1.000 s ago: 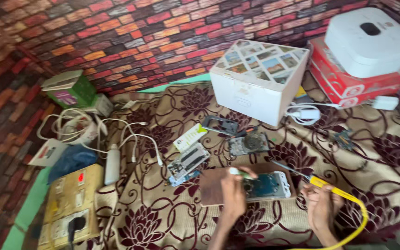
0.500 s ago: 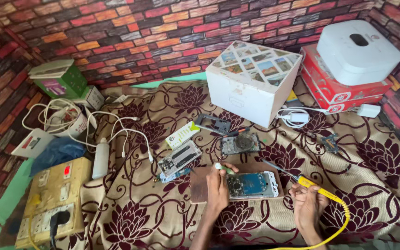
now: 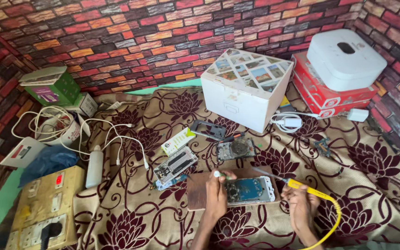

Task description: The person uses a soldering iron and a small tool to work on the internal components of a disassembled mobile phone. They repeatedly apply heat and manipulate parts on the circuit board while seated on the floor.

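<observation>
An opened phone (image 3: 250, 190) with a blue inner board lies on a brown wooden board (image 3: 199, 193) on the patterned cloth. My left hand (image 3: 217, 195) rests at the phone's left end and pinches a small white-and-green item (image 3: 219, 174). My right hand (image 3: 302, 207) is at the phone's right end and grips a yellow-handled soldering iron (image 3: 304, 189); its thin metal tip points left, above the phone. A yellow cord (image 3: 332, 222) curves down from the handle.
Phone parts (image 3: 176, 165) and a circuit board (image 3: 236, 149) lie just beyond the wooden board. A white box (image 3: 244, 90) stands behind, red boxes (image 3: 329, 95) with a white device at the right. A yellow switchboard (image 3: 45, 208), a white bottle (image 3: 94, 166) and cables lie at the left.
The camera view has shifted a little, so everything sits lower-left to upper-right differently. Both hands keep their places at the phone; the iron's tip stays over it.
</observation>
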